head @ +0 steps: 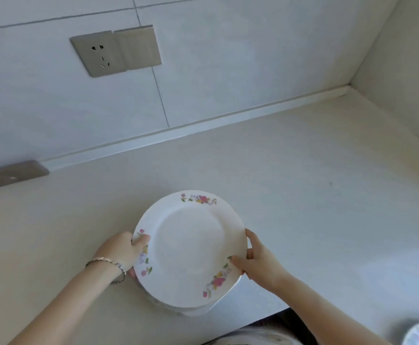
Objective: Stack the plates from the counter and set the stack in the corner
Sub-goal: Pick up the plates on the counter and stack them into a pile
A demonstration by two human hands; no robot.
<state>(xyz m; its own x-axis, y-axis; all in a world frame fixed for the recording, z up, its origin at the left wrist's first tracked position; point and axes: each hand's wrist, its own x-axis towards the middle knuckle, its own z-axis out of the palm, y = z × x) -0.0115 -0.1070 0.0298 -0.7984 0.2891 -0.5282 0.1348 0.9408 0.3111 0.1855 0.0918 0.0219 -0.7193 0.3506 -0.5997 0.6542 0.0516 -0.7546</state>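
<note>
Counter: both hands around plate stack

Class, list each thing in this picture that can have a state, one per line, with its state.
Stack of plates: floral plate on top, held near the counter's front edge, not yet in the corner.
Left hand: grips the stack's left rim.
Right hand: grips the stack's right rim.
Wall socket: nothing plugged in.
Bracelet: worn on the left wrist.
</note>
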